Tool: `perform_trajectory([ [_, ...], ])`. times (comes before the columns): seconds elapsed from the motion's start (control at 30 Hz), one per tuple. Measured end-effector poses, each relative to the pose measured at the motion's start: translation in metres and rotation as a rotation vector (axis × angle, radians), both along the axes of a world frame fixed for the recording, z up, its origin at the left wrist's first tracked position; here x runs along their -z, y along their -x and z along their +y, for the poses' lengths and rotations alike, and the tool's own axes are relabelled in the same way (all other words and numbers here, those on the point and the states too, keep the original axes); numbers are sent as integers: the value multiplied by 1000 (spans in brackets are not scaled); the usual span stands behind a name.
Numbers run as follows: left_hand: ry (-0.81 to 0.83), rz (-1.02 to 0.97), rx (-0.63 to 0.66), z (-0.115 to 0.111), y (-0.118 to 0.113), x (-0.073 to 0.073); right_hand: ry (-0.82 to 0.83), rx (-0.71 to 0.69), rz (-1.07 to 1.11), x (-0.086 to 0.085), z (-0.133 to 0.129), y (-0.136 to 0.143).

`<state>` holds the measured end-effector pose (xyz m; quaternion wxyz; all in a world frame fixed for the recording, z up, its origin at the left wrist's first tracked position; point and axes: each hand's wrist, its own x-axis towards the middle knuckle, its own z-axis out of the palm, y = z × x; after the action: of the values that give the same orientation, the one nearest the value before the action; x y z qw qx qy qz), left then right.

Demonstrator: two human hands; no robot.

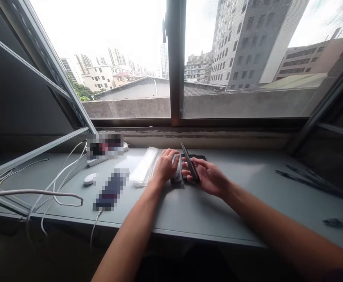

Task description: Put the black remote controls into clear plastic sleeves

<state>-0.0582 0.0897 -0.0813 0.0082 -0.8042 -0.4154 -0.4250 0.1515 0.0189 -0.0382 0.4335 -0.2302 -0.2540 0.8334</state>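
While tilted in hands: slim glossy phone

Two items on the grey worktop are pixelated beyond identification: a pale block near the window sill and a dark oblong. The left hand partly hides a white cloth-like object. Both forearms are cut off at the bottom edge.

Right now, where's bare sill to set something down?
Free: the grey sill right of the right hand, up to the dark rods at far right; also the near strip in front of both hands. Crowded: left of the left hand, with the clear bags, white cables, white mouse-like object and blurred items.
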Motion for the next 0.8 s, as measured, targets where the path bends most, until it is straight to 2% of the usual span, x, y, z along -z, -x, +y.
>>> perform_trajectory([
  [0.17, 7, 24, 12, 2, 0, 3, -41, 18, -3, 3, 3, -4],
  [0.4, -16, -1, -6, 5, 8, 1, 51, -70, 159, 1, 3, -3],
  [0.57, 1, -6, -2, 7, 10, 0, 43, 51, 101, 0, 2, 1],
  [0.67, -2, -6, 0, 7, 10, -1, -13, 86, 28, 4, 2, 4],
  [0.8, -10, -17, 5, 8, 12, -1, -173, 138, -52, 12, 3, 7],
])
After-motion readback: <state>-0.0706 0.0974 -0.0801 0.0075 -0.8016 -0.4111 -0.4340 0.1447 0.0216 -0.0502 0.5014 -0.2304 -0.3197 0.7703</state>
